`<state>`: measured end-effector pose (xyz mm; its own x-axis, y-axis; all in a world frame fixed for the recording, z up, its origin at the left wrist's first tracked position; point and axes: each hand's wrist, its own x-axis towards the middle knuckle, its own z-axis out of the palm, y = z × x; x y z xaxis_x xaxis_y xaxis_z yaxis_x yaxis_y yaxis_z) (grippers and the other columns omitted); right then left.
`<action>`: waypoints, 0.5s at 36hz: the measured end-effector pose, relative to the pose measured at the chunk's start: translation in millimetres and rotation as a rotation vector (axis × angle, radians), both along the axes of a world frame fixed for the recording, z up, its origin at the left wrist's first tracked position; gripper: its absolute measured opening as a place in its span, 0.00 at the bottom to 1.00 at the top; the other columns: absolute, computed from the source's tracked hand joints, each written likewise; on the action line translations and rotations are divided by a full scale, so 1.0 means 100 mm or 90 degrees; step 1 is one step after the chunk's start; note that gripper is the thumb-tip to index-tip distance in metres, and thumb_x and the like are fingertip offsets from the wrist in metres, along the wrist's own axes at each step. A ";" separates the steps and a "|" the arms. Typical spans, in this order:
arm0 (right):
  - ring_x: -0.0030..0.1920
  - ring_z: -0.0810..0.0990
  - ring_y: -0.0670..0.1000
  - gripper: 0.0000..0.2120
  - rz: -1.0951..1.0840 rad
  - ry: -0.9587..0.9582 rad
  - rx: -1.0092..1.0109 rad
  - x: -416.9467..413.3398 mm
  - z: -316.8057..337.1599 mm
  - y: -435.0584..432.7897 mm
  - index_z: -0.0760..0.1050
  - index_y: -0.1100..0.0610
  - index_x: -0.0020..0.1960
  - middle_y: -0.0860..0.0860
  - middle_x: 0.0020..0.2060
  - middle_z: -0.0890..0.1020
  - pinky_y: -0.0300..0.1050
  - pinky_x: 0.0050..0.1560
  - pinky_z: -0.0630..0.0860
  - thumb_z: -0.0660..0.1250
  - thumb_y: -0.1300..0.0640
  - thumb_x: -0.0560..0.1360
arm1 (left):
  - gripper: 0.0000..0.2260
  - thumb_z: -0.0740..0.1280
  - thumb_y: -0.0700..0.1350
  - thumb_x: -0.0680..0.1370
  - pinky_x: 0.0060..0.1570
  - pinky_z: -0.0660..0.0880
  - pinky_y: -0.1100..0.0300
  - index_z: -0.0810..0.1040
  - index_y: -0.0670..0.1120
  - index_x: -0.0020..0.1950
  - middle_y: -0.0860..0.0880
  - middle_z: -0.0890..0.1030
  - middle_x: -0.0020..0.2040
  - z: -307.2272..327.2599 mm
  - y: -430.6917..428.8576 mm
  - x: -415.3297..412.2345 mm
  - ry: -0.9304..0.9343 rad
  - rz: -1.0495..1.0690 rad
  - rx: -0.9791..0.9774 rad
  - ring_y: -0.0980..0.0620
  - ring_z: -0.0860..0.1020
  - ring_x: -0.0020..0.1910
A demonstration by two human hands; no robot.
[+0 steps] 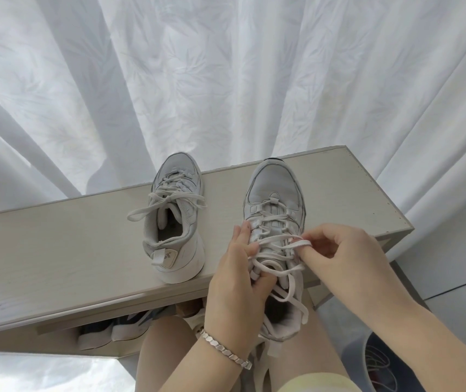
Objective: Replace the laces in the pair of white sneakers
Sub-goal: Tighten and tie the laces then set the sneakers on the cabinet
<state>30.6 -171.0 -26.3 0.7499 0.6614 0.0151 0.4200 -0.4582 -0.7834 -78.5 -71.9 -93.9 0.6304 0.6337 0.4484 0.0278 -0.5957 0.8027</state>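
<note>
Left hand (234, 284) gripping sneaker (275, 179), right hand (345, 256) pinching its lace (299, 244)

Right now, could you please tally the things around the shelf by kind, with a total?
White sneakers: 2, the left sneaker and the right sneaker
Shoes under the shelf: 2 visible, partly hidden
Bracelet: 1
Hands: 2, left hand gripping the right sneaker, right hand pinching its lace
Total: 7
</note>
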 end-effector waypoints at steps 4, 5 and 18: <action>0.37 0.78 0.35 0.08 -0.013 0.002 -0.008 -0.02 0.00 0.01 0.75 0.40 0.35 0.39 0.31 0.81 0.31 0.37 0.74 0.69 0.49 0.71 | 0.11 0.62 0.50 0.72 0.63 0.66 0.68 0.65 0.51 0.52 0.54 0.64 0.68 0.00 0.00 -0.01 0.001 -0.009 0.002 0.49 0.65 0.70; 0.37 0.78 0.35 0.08 -0.015 0.005 -0.013 -0.02 0.00 0.01 0.75 0.40 0.35 0.39 0.31 0.81 0.31 0.37 0.74 0.69 0.49 0.72 | 0.11 0.62 0.50 0.72 0.62 0.68 0.64 0.65 0.51 0.51 0.53 0.64 0.68 0.00 0.00 -0.01 0.000 -0.008 0.011 0.47 0.66 0.70; 0.38 0.77 0.38 0.06 0.036 0.067 -0.005 -0.09 0.01 0.03 0.75 0.46 0.43 0.42 0.39 0.80 0.25 0.38 0.69 0.62 0.54 0.77 | 0.10 0.62 0.49 0.72 0.58 0.72 0.50 0.65 0.51 0.51 0.52 0.65 0.68 0.01 0.01 -0.02 -0.001 0.002 0.041 0.41 0.69 0.68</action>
<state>21.3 -167.5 -25.7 0.7089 0.7021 -0.0670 0.3607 -0.4425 -0.8211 -81.0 -71.1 -93.2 0.6269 0.6056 0.4901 0.0284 -0.6464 0.7625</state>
